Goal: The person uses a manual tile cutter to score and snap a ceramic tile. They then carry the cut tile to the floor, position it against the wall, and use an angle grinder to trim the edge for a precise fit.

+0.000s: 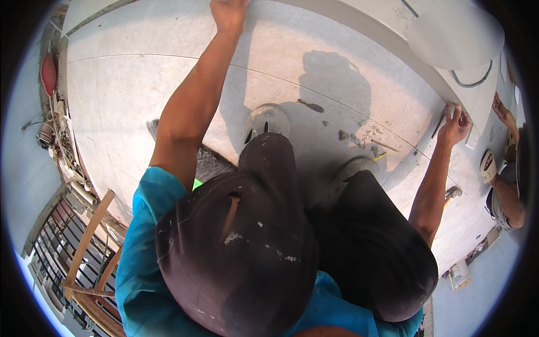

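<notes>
A long pale panel [387,42] spans the far side, its edge curving out of the picture at the top. Stretched far forward, my left hand [229,16] has its fingers curled at the panel's near edge; the upper rim cuts them off in part. At the panel's right end, my right hand [455,128] pinches the lower edge between thumb and fingers. My knees are bent above the large pale floor tiles [123,90], between my arms. Between my shoes and the panel lies a small flat-bladed tool [310,105].
Mortar crumbs [343,135], a thin stick [385,146] and a yellow strip [379,156] lie by my right shoe. Another person's hand [503,112] and sandalled foot [488,167] are at far right. Debris, a wooden frame [87,244] and a dark railing [56,238] line the left.
</notes>
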Demonstrator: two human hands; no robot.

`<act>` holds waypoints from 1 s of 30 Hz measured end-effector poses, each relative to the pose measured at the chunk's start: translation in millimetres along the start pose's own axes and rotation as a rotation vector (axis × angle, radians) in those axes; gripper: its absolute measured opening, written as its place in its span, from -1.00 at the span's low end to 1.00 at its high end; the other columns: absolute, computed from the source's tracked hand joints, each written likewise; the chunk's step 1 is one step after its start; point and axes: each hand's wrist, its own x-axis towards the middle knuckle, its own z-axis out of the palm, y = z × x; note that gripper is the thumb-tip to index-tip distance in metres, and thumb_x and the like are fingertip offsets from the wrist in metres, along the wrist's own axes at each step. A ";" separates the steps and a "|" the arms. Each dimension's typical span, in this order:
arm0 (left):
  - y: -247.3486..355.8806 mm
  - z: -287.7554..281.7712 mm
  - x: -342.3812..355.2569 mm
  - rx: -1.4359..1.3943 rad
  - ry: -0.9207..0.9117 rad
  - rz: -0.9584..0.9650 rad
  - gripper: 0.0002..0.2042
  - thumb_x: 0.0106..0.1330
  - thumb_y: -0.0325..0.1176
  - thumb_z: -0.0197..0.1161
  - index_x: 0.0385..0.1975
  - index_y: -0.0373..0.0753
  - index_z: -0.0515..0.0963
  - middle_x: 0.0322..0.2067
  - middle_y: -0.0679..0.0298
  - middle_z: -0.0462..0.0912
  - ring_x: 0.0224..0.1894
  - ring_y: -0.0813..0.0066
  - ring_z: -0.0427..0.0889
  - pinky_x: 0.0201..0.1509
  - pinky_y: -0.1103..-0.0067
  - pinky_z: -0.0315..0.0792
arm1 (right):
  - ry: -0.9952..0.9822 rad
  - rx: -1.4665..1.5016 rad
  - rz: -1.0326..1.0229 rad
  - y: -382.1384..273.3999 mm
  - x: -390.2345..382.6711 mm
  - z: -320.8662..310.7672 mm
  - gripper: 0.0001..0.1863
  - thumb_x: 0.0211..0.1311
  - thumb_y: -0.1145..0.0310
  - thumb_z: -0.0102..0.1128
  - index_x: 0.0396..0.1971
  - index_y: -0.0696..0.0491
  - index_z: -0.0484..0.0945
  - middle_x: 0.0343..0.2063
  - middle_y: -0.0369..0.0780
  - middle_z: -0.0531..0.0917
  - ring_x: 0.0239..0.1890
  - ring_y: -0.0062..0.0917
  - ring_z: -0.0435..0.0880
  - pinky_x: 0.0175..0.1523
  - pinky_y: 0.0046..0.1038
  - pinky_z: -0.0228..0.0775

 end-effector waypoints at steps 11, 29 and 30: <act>-5.1 -9.9 2.9 -0.056 -0.083 -0.028 -0.68 0.37 -0.13 0.30 -0.15 -0.30 0.59 -0.26 0.29 0.59 -0.20 0.53 0.54 -0.11 0.56 0.52 | 0.005 0.001 0.070 -16.6 -9.3 3.5 -0.45 0.26 0.46 0.30 0.08 0.34 0.19 0.06 -0.01 0.32 0.12 -0.28 0.48 0.13 -0.19 0.65; -10.4 -7.2 4.8 -0.349 -0.089 -0.026 -0.66 0.32 -0.26 0.36 -0.08 -0.38 0.49 -0.09 0.23 0.55 0.00 0.48 0.53 0.21 0.37 0.52 | 0.067 0.097 0.048 -16.1 -13.2 10.5 -0.61 0.37 0.28 0.21 -0.03 0.24 0.33 -0.02 -0.12 0.39 0.09 -0.37 0.46 0.11 -0.16 0.62; -6.0 -4.7 3.2 -0.358 -0.083 -0.035 -0.68 0.31 -0.28 0.37 -0.10 -0.37 0.51 -0.10 0.22 0.57 0.00 0.47 0.54 0.22 0.37 0.51 | 0.074 0.107 0.052 -19.8 -13.7 10.0 -0.63 0.37 0.29 0.22 -0.05 0.22 0.35 -0.02 -0.14 0.41 0.10 -0.38 0.46 0.11 -0.16 0.62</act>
